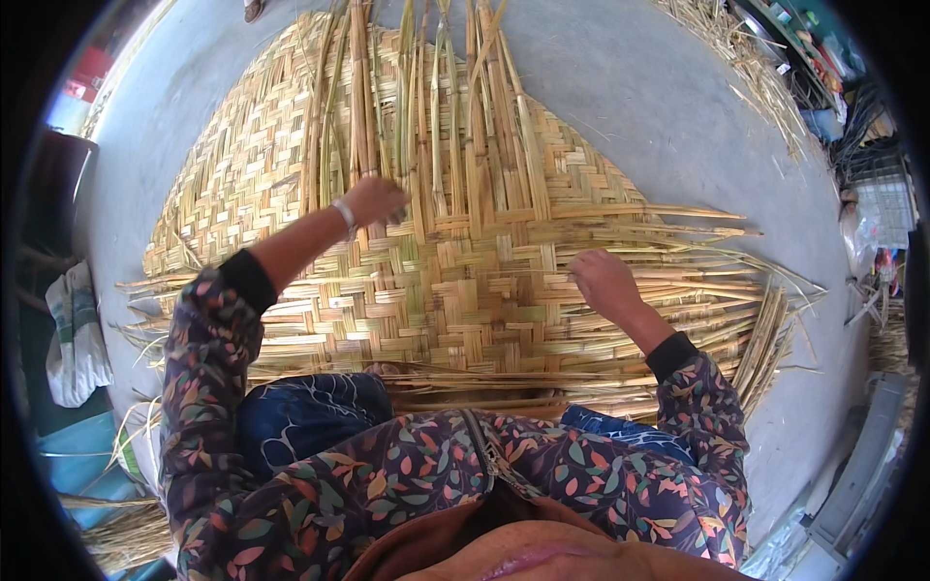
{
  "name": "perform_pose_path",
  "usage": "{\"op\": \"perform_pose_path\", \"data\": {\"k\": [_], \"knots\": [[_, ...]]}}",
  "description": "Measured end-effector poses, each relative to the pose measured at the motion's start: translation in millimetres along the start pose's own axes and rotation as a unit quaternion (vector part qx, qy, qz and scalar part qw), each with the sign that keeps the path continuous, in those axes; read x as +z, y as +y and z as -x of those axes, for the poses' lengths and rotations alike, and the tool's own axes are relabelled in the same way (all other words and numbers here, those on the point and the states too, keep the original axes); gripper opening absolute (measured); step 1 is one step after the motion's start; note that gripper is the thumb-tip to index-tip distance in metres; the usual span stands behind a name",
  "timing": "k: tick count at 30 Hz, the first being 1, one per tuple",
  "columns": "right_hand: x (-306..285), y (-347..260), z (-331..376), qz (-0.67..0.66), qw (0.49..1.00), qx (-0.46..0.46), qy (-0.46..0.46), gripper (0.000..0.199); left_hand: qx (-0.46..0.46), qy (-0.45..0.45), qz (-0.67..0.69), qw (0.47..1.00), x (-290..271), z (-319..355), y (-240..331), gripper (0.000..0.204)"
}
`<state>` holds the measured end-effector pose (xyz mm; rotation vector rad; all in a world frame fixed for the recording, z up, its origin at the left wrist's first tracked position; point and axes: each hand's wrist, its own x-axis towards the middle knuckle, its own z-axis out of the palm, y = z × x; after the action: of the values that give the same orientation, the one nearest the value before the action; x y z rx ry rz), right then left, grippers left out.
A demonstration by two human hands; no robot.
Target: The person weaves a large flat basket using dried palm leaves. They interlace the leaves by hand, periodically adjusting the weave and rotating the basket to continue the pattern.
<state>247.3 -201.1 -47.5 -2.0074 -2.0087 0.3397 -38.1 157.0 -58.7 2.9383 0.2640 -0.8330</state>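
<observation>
Straw-coloured and green-tinged, the woven mat point(378, 315) spreads across the middle of the frame on a grey floor point(668, 126), its weave densest around the centre. Long upright strips point(363, 97) run from the weave to the top edge, lying over another woven stretch point(237, 179) at upper left, while crosswise strips point(712, 283) fan out past the right side. Left of the frame's centre, the left hand point(376, 201), a pale bangle point(343, 217) at its wrist, is over the lower part of the upright strips; its fingers are curled inward and blurred, so I cannot tell whether they pinch anything. Right of centre, the right hand point(605, 281) is at the crosswise strips, fingers bent, and whether it grips one or only touches it cannot be told. Both sleeves belong to a dark jacket point(426, 465) with a leaf print, above blue patterned trousers point(315, 416). A white and green sack point(77, 339) stands at the left edge, and loose straw point(736, 53) lies at upper right.
</observation>
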Motion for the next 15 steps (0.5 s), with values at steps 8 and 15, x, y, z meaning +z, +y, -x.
{"op": "perform_pose_path", "data": {"k": [8, 15], "knots": [[24.0, 33.7, -62.8, 0.059, 0.99, -0.103, 0.074, 0.019, -0.21, 0.193, 0.283, 0.916, -135.0, -133.1, 8.6, 0.059], [52.4, 52.9, -68.0, 0.043, 0.989, -0.067, 0.122, 0.018, -0.346, 0.184, 0.216, 0.894, -142.6, -233.9, -30.1, 0.044]]}}
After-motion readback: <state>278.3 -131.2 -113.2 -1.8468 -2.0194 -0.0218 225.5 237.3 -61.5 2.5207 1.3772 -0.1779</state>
